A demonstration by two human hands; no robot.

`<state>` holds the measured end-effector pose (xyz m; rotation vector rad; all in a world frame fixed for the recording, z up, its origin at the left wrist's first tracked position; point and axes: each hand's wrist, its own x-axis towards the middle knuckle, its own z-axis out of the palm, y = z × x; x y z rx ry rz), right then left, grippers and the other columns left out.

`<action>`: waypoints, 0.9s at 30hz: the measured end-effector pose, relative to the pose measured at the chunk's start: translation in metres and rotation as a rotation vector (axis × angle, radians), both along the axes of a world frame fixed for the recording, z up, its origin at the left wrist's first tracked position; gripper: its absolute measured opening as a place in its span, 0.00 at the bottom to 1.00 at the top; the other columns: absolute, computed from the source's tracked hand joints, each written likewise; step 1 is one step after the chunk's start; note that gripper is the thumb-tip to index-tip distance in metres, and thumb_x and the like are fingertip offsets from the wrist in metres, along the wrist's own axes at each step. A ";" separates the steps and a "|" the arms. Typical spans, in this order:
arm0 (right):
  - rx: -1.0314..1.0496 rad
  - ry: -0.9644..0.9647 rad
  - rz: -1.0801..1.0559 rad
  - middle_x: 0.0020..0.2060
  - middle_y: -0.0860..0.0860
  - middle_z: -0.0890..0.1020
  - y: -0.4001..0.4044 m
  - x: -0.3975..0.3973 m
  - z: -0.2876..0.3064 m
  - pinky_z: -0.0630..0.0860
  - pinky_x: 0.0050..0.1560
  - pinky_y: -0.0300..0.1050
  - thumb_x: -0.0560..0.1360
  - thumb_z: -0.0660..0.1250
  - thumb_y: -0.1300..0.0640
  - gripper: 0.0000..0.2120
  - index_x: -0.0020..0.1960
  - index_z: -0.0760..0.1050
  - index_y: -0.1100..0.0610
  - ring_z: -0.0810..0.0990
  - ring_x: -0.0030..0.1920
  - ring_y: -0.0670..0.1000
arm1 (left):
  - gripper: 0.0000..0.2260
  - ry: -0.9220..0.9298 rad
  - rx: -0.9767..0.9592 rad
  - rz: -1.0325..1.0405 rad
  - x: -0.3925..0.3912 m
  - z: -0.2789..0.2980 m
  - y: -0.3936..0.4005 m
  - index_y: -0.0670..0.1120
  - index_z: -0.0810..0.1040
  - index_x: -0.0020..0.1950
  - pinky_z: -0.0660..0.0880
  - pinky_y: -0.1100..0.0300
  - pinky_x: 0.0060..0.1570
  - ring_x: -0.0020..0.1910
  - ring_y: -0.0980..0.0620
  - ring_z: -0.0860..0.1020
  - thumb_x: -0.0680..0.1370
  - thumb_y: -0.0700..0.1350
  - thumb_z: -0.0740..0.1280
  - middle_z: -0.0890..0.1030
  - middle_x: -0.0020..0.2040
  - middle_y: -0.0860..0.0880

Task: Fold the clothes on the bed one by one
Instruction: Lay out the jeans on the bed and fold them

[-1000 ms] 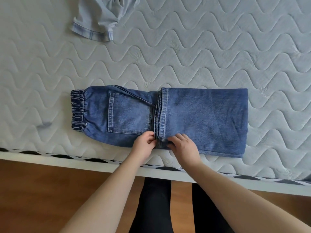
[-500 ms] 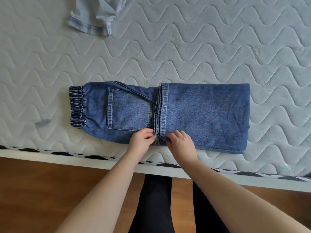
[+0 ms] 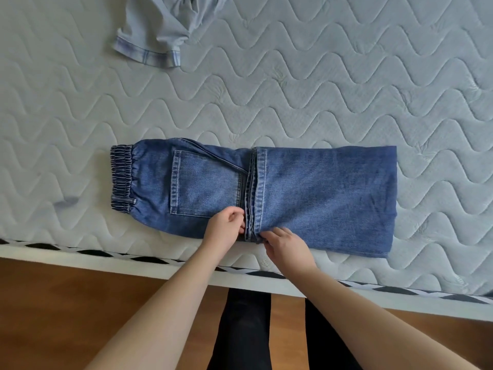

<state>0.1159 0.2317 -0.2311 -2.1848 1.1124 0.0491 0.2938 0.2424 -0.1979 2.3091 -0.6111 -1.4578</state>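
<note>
I see the blue jeans (image 3: 306, 198) lying folded across the bed (image 3: 346, 89) near its front edge. My left hand (image 3: 225, 231) and right hand (image 3: 286, 248) both pinch the leg hems at the near edge. A pale garment (image 3: 162, 28) lies well apart at the far side.

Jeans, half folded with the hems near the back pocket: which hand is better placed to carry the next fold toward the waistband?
Right, probably. The right hand rests on the doubled leg section of the jeans; the left hand sits on the pocket side, in the fold's path.
</note>
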 end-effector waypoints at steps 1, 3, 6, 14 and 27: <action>0.060 0.024 0.039 0.39 0.52 0.82 -0.003 -0.001 -0.002 0.80 0.34 0.50 0.65 0.73 0.64 0.15 0.51 0.82 0.57 0.81 0.40 0.57 | 0.08 -0.060 -0.038 -0.066 0.001 0.003 -0.007 0.51 0.79 0.54 0.78 0.53 0.52 0.44 0.51 0.81 0.81 0.46 0.61 0.83 0.44 0.51; 0.138 0.050 0.096 0.47 0.54 0.82 -0.010 -0.001 0.002 0.79 0.46 0.55 0.71 0.67 0.63 0.17 0.59 0.80 0.58 0.80 0.49 0.60 | 0.09 -0.216 -0.157 -0.167 0.001 0.007 -0.025 0.48 0.78 0.58 0.75 0.59 0.52 0.47 0.53 0.79 0.81 0.47 0.62 0.82 0.48 0.51; 0.231 0.050 0.141 0.57 0.54 0.81 -0.022 -0.004 0.005 0.74 0.57 0.52 0.79 0.59 0.60 0.18 0.67 0.76 0.56 0.76 0.59 0.57 | 0.15 -0.458 -0.463 -0.357 0.002 0.006 -0.059 0.43 0.75 0.65 0.72 0.56 0.57 0.56 0.48 0.76 0.80 0.47 0.64 0.79 0.57 0.45; -0.163 0.051 -0.238 0.71 0.52 0.71 -0.060 -0.034 0.011 0.62 0.70 0.51 0.77 0.54 0.56 0.26 0.74 0.66 0.56 0.68 0.71 0.53 | 0.26 -0.807 -0.597 -1.164 -0.032 -0.018 -0.107 0.47 0.63 0.77 0.60 0.49 0.73 0.75 0.46 0.63 0.78 0.49 0.55 0.65 0.77 0.46; -0.029 0.483 -0.321 0.80 0.47 0.50 -0.058 -0.171 -0.013 0.46 0.77 0.51 0.79 0.47 0.34 0.35 0.81 0.47 0.49 0.50 0.79 0.49 | 0.31 -0.922 -0.248 -1.435 -0.011 -0.049 -0.107 0.54 0.33 0.78 0.42 0.47 0.77 0.79 0.44 0.41 0.82 0.62 0.43 0.34 0.79 0.50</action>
